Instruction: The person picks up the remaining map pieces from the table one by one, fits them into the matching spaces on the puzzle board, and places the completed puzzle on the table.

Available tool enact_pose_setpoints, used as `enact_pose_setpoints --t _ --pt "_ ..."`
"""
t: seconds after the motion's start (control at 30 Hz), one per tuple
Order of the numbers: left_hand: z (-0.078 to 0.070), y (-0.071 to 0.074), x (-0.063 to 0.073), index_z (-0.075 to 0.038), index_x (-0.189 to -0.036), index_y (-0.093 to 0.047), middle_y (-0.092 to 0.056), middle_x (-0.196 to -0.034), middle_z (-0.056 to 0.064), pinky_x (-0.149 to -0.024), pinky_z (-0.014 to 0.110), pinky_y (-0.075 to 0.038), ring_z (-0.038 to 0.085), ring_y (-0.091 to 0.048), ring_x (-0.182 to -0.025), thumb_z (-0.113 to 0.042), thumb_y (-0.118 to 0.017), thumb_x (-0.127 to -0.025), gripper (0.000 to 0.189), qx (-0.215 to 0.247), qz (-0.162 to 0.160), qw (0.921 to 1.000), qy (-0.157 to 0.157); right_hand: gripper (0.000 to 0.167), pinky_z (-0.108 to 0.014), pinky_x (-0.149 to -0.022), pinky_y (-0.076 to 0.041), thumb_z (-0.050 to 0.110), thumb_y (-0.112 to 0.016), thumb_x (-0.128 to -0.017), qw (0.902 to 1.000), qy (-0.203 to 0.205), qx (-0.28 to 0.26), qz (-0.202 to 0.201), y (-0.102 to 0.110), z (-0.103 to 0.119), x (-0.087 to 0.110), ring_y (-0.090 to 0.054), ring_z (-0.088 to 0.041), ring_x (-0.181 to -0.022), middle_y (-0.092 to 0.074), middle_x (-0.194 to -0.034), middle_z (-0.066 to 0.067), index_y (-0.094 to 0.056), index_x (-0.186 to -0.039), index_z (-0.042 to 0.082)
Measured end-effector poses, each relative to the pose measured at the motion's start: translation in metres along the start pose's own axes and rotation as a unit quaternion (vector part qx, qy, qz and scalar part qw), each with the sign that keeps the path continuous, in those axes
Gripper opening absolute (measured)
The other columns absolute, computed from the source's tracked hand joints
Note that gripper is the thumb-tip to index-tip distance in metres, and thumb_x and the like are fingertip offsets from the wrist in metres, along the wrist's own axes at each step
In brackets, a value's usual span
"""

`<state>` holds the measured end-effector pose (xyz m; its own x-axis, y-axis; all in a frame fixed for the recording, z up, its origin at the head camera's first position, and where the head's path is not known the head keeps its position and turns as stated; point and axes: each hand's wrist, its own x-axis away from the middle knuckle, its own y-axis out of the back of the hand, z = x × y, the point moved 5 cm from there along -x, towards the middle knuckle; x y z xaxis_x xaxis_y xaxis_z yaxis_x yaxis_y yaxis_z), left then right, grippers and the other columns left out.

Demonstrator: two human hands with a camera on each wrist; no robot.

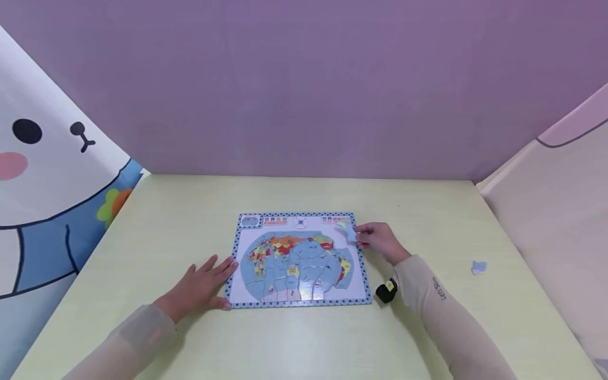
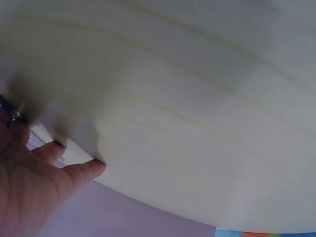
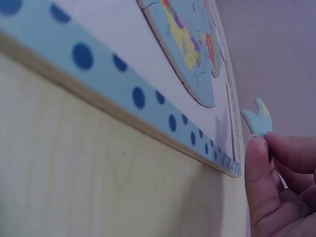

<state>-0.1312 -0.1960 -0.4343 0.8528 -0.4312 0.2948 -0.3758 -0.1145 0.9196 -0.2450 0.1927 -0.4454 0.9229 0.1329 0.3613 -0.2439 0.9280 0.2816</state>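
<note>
A world-map jigsaw board (image 1: 299,304) with a dotted blue border lies flat on the table. Its map (image 1: 285,264) is made of fitted wooden pieces, with bare white backing showing at the upper right. My left hand (image 1: 201,285) rests at the board's left edge, fingers spread and fingertips on the border. Over the board's upper right corner, my right hand (image 1: 382,241) pinches a puzzle piece (image 1: 351,234) between thumb and fingers. The right wrist view shows this piece (image 3: 259,121) as light blue with a yellow patch, raised above the board and tilted.
Another blue and white puzzle piece (image 1: 479,267) lies on the table farther right. A small black device (image 1: 387,291) with a yellow mark is at the right wrist. A purple panel (image 1: 304,95) stands behind the table, and a cartoon-printed cloth (image 1: 52,174) lines the left side.
</note>
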Motion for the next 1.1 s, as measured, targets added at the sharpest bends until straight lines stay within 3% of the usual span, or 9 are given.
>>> enact_pose_setpoints --t 0.43,0.77,1.1 --pt "-0.003 0.002 -0.001 -0.005 -0.146 -0.038 -0.032 -0.152 0.016 -0.095 0.076 -0.023 0.051 -0.022 -0.136 -0.054 -0.071 -0.076 0.091 0.003 0.012 0.9999 -0.001 0.025 -0.025 -0.071 -0.052 0.005 -0.056 -0.095 0.996 -0.012 0.088 0.004 -0.021 0.009 -0.008 -0.06 -0.019 -0.08 -0.062 -0.109 -0.016 -0.064 -0.118 -0.004" --pt "-0.002 0.001 -0.002 -0.006 -0.146 -0.037 -0.031 -0.153 0.015 -0.096 0.076 -0.023 0.051 -0.021 -0.136 -0.054 -0.07 -0.077 0.091 0.001 0.019 0.9998 0.001 0.023 -0.027 -0.073 -0.052 0.004 -0.059 -0.093 0.993 -0.014 0.117 0.006 -0.026 0.009 -0.011 -0.062 -0.02 -0.084 -0.063 -0.113 -0.017 -0.067 -0.115 -0.002" --pt "-0.002 0.003 0.0 -0.005 -0.146 -0.038 -0.033 -0.151 0.017 -0.095 0.076 -0.024 0.052 -0.023 -0.135 -0.054 -0.07 -0.077 0.09 0.0 0.006 0.9999 -0.01 0.023 -0.028 -0.075 -0.05 0.004 -0.06 -0.093 0.9904 -0.024 0.136 0.009 -0.029 0.006 -0.013 -0.062 -0.021 -0.084 -0.065 -0.109 -0.016 -0.067 -0.115 -0.002"
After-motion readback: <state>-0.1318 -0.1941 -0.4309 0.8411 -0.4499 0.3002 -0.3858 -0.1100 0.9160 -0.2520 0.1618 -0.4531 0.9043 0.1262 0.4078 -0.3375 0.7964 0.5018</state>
